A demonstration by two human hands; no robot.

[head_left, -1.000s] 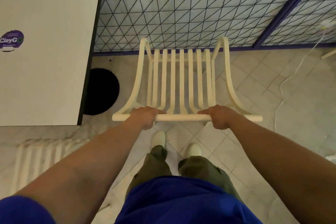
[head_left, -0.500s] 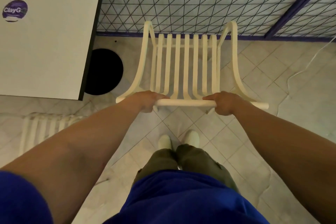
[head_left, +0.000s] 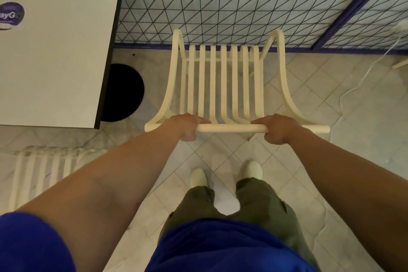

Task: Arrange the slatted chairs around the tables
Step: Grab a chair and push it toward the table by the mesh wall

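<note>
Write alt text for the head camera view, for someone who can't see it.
Seen from above, a person's left hand and right hand grip the top rail of a cream slatted chair on a tiled floor, beside a white table.

1. The chair (head_left: 223,86) you hold is cream with a smooth, matt finish, probably painted wood or plastic; you cannot tell which.
2. The table (head_left: 55,51) beside you has a smooth, matt white top with a thin dark edge.
3. The floor (head_left: 320,95) is pale, marble-like tile with a slight sheen.
4. The panel (head_left: 220,2) ahead carries thin dark wire mesh.
5. Your trousers (head_left: 254,201) are matt olive cloth.
</note>
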